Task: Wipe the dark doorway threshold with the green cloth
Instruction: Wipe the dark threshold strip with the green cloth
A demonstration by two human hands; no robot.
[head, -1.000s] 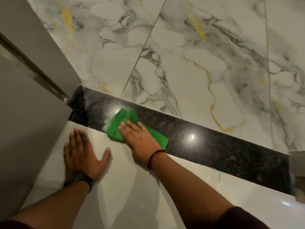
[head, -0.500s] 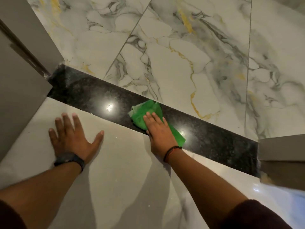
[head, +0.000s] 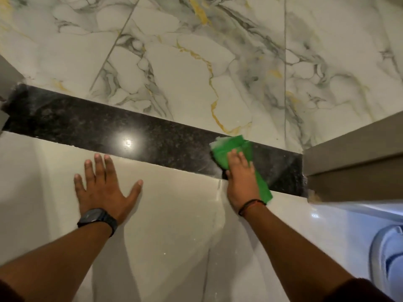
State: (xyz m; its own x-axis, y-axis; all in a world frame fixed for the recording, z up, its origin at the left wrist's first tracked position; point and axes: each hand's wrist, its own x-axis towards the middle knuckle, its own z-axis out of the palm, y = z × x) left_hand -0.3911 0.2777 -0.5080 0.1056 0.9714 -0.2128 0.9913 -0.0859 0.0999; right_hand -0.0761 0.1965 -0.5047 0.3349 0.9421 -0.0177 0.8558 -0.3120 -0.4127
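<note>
From the head view, the right hand (head: 241, 182) lay flat on the cloth (head: 234, 149), fingers out straight and pressing down, not curled around it. The hand hid the middle of the cloth, so only its top end and a strip by the wrist showed. The cloth sat on the threshold (head: 91, 125), near its right end, and its lower corner hung over onto the pale tile (head: 174, 214). The left hand (head: 104, 188) was spread wide and flat on that pale tile, holding nothing, its fingertips just short of the threshold's edge. A watch (head: 96, 217) was on the left wrist and a thin band (head: 250, 205) on the right. The threshold's left end ran under a grey frame (head: 6, 77) and was cut off there. Its right end stopped at another grey frame (head: 353, 162), near the cloth. A long bare stretch of threshold lay open to the left of the cloth. Marble floor (head: 196, 62) lay beyond. A pale blue shape (head: 388, 258) at the right edge was too cut off to make out.
</note>
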